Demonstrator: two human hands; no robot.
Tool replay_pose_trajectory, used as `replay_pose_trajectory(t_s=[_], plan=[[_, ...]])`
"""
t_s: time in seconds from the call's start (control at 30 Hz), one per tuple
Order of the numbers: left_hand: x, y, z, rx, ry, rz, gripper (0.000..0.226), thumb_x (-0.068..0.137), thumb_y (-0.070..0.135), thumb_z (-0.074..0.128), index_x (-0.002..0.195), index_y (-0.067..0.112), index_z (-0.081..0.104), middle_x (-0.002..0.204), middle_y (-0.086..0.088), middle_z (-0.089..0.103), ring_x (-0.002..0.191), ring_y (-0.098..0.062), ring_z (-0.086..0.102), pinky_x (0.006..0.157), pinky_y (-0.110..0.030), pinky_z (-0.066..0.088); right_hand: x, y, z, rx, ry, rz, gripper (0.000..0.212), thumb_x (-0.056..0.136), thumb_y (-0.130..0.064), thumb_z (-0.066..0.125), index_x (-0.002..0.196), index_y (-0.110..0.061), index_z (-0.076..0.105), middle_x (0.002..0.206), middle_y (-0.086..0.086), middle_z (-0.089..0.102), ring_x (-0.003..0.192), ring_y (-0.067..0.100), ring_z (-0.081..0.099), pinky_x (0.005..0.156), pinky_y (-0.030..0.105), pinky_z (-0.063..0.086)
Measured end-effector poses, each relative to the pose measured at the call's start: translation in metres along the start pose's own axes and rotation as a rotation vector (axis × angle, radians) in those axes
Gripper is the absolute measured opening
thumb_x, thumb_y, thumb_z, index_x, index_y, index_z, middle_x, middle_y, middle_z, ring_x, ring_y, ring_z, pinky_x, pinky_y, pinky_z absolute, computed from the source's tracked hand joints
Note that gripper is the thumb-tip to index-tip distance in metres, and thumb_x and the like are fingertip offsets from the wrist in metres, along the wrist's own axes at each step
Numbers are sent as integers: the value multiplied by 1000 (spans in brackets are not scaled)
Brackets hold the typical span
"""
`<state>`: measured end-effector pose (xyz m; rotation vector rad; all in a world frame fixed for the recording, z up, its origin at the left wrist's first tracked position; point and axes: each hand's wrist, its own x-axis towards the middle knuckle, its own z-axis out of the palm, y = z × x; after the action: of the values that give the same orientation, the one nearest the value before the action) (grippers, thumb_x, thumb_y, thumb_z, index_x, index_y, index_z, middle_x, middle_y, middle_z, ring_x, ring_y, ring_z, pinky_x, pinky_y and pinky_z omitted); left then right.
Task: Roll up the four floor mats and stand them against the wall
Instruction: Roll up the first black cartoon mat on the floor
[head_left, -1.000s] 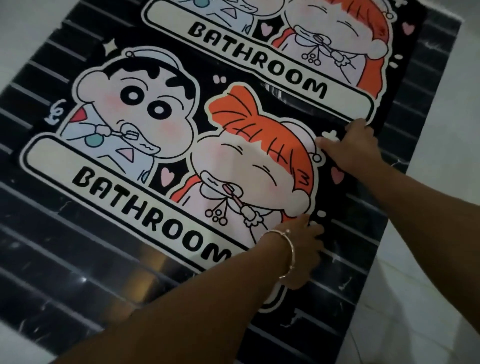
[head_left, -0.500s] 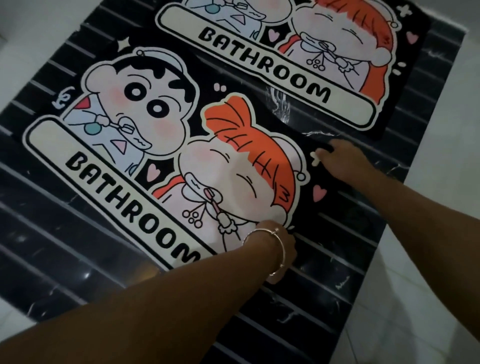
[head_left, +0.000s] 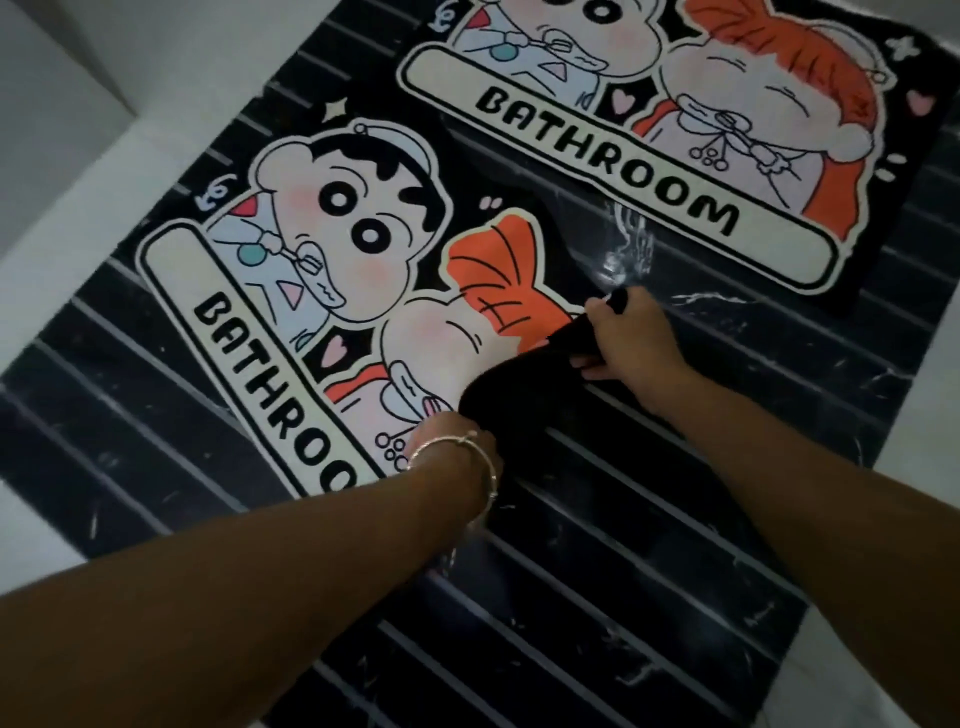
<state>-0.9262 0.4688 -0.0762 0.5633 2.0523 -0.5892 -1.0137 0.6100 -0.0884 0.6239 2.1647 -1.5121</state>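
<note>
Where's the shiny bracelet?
In the head view, the bracelet sits on the wrist of the left hand, low in the middle, right beside the curled-up black edge of the near mat.

I was in a home; glossy black striped flooring (head_left: 649, 561) met white tiles (head_left: 935, 436); the near mat (head_left: 260, 291) and the far mat (head_left: 623, 156) both read "BATHROOM", with cartoon toothbrushing.

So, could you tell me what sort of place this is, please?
Likely a home interior, perhaps by a bathroom: the near mat and far mat, both printed BATHROOM, lie on a glossy black striped surface, with pale floor tiles and a white wall alongside.
</note>
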Motion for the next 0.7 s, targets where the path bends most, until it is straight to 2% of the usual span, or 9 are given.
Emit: replay_pose_trajectory(t_s=[0.07, 0.13, 0.23, 0.33, 0.4, 0.47, 0.57, 0.63, 0.7], plan=[[-12, -25, 15, -53, 129, -6, 34, 94, 32, 44, 120, 20, 61, 124, -3, 59, 116, -26, 55, 87, -35, 45, -11, -13, 25, -48, 61, -146, 25, 93, -36, 51, 104, -17, 40, 92, 2, 61, 71, 17, 63, 58, 29, 50], [-20, -48, 35, -169, 207, -78, 39, 95, 37, 37, 111, 17, 66, 114, -6, 65, 112, -27, 54, 87, -34, 43, -26, -24, 48, -81, 64, -268, 36, 91, -43, 53, 112, -20, 34, 94, -9, 54, 79, 10, 55, 66, 25, 43], [-29, -59, 57, -313, 348, -161, 43, 94, 40, 32, 103, 13, 64, 104, -8, 65, 104, -27, 52, 86, -36, 42, -29, -36, 69, -165, 27, -330, 48, 85, -54, 55, 114, -21, 36, 103, -4, 54, 91, 17, 54, 80, 34, 43], [-32, -48, 64, -475, 525, -259, 40, 94, 46, 32, 115, 17, 48, 117, -7, 50, 108, -27, 47, 89, -40, 42, 2, -37, 60, -483, -36, -241, 34, 83, -48, 53, 77, -15, 52, 75, 2, 59, 78, 26, 63, 74, 34, 49], [-31, -40, 65, -708, 551, -381, 49, 91, 55, 36, 123, 19, 40, 124, -5, 41, 113, -26, 44, 88, -42, 47, 11, -41, 42, -765, -159, -179, 32, 83, -35, 53, 60, -12, 49, 64, 9, 58, 72, 32, 66, 66, 30, 47], [-29, -31, 69, -881, 495, -432, 62, 88, 64, 36, 132, 20, 34, 129, -5, 39, 117, -25, 43, 89, -43, 48, 10, -42, 30, -951, -226, -229, 23, 83, -27, 58, 68, -12, 50, 71, 9, 55, 76, 29, 63, 65, 28, 43], [-26, -14, 68, -865, 481, -344, 77, 86, 67, 38, 144, 21, 19, 136, -6, 36, 120, -26, 41, 91, -42, 44, -11, -38, 34, -1008, -184, -591, 26, 80, -18, 63, 104, -11, 56, 101, 8, 52, 94, 25, 52, 79, 34, 44], [-21, -7, 63, -853, 516, -295, 83, 84, 66, 44, 147, 21, 12, 137, -6, 34, 122, -25, 39, 95, -41, 43, -22, -37, 46, -1009, -302, -813, 35, 79, -16, 62, 113, -15, 58, 114, 7, 50, 109, 26, 47, 92, 37, 42], [-16, -2, 59, -877, 558, -304, 86, 82, 64, 50, 146, 21, 12, 132, -5, 36, 120, -24, 40, 95, -40, 43, -28, -31, 58, -1092, -498, -865, 39, 80, -19, 60, 119, -19, 57, 122, 5, 49, 118, 25, 41, 100, 37, 37]])
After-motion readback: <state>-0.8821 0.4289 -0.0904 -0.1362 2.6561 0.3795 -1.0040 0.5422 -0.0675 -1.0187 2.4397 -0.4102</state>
